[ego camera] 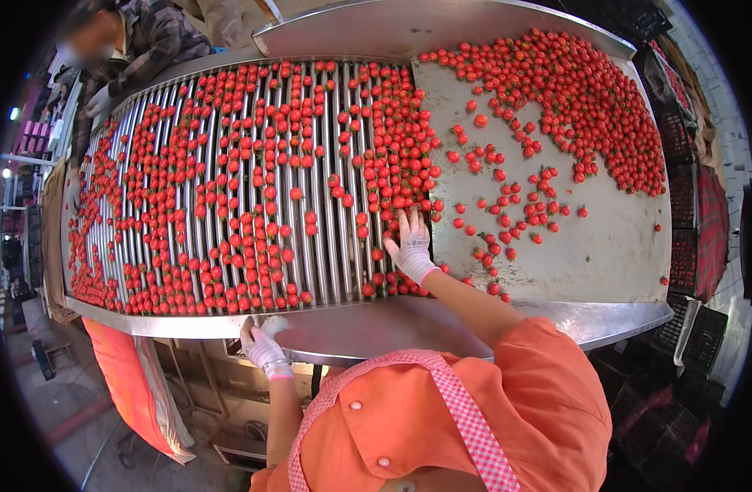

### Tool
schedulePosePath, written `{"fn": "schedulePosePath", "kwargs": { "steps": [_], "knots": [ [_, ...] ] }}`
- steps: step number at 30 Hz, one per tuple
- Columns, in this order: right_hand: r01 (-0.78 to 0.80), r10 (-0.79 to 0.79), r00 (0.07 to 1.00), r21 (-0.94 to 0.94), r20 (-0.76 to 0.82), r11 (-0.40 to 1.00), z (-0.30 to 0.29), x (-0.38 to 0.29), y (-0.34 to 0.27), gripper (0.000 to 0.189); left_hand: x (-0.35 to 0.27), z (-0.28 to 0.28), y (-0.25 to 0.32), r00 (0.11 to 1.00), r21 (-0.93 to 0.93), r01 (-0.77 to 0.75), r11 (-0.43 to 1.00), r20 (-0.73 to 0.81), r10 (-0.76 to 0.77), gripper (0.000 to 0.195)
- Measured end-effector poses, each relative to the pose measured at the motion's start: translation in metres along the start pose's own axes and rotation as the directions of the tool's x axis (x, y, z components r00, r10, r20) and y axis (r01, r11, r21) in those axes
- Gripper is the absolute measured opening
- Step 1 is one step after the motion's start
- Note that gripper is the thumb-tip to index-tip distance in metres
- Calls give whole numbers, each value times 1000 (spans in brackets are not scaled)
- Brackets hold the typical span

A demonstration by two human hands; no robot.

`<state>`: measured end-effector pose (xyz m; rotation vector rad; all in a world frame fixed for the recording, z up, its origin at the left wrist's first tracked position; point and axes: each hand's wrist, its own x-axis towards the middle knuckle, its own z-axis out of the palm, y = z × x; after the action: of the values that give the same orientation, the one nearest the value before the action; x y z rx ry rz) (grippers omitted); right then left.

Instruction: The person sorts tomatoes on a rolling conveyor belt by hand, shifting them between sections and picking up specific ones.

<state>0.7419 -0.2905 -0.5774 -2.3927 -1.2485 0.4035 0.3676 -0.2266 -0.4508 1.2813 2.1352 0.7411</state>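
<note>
Cherry tomatoes crowd the right end of a bed of steel rollers. My right hand, in a thin white glove, lies palm down there with its fingers spread. Its fingertips touch the lower tomatoes of this dense band, but it grips none of them. Closer to my body, my gloved left hand holds the steel side rail of the roller bed, its fingertips over the edge. The palm side of both hands is hidden.
A steel feed tray adjoins the rollers on the right, with a large tomato heap at its far corner. Across the bed, a person in a plaid shirt reaches over the left end with gloved hands. Black crates line the right side.
</note>
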Motion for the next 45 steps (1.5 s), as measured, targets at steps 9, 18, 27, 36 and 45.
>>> {"fn": "schedulePosePath", "kwargs": {
  "steps": [9, 18, 27, 36, 45],
  "knots": [
    [-72, 39, 987, -212, -155, 975, 21, 137, -8, 78, -16, 5, -2, 999, -33, -46, 998, -13, 45, 33],
    [-29, 13, 998, -258, -62, 966, -8, 305, 3, 74, -28, 14, -2, 998, -158, -13, 987, -66, 3, 27],
    [322, -321, 947, 19, -27, 947, -46, 403, -17, 59, -36, 21, 0, 998, -162, 5, 987, -64, -16, 28],
    [-122, 106, 992, -341, -64, 932, -17, 394, 37, 81, -44, 24, -47, 998, -35, -24, 999, -53, 22, 28],
    [320, -295, 946, -227, 138, 920, -14, 269, -46, 77, -53, 39, 1, 995, -150, 14, 989, -92, -28, 26]
  ]
}}
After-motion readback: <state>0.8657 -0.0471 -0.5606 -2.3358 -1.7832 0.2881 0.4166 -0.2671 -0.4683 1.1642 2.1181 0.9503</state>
